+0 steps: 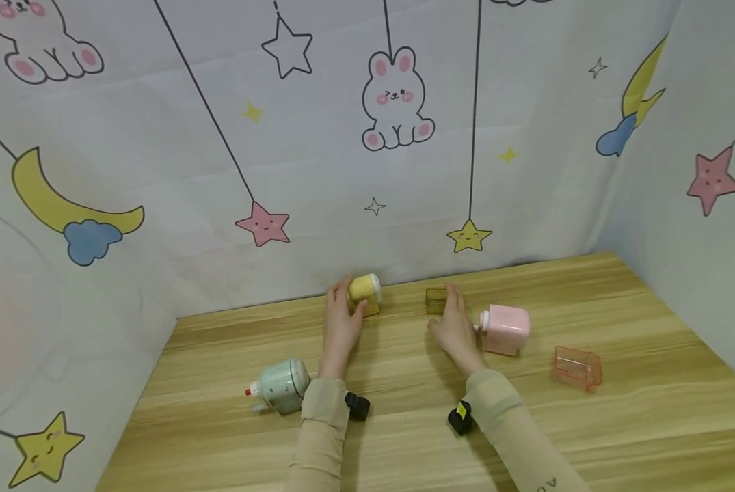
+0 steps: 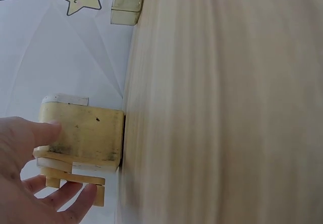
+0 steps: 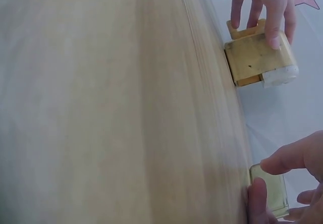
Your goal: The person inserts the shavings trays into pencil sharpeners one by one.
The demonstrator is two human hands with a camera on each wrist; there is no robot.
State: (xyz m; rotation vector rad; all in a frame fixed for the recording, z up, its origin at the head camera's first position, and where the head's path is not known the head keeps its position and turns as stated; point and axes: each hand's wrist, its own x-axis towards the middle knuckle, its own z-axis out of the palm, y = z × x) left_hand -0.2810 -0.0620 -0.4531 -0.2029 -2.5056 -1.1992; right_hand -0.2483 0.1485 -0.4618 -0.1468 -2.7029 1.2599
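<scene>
My left hand [image 1: 340, 326] grips a yellow hand-crank pencil sharpener [image 1: 364, 290] at the back of the table, near the wall. In the left wrist view the thumb lies on the sharpener's body [image 2: 91, 133], while the other fingers are around the crank side [image 2: 83, 177]. The sharpener has a white end and dark smudges. To its right, my right hand [image 1: 456, 333] pinches a clear yellow shavings drawer [image 1: 435, 301] between thumb and fingers. The right wrist view shows that drawer [image 3: 274, 186] close to the wall, partly hidden by the fingers.
A pink sharpener [image 1: 507, 329] stands just right of the right hand. Farther right lies a clear pink-orange drawer [image 1: 578, 369]. Left of the left forearm is a pale green sharpener [image 1: 281, 387] with a red-tipped knob. Printed fabric walls [image 1: 318, 171] enclose the wooden table [image 1: 404, 451].
</scene>
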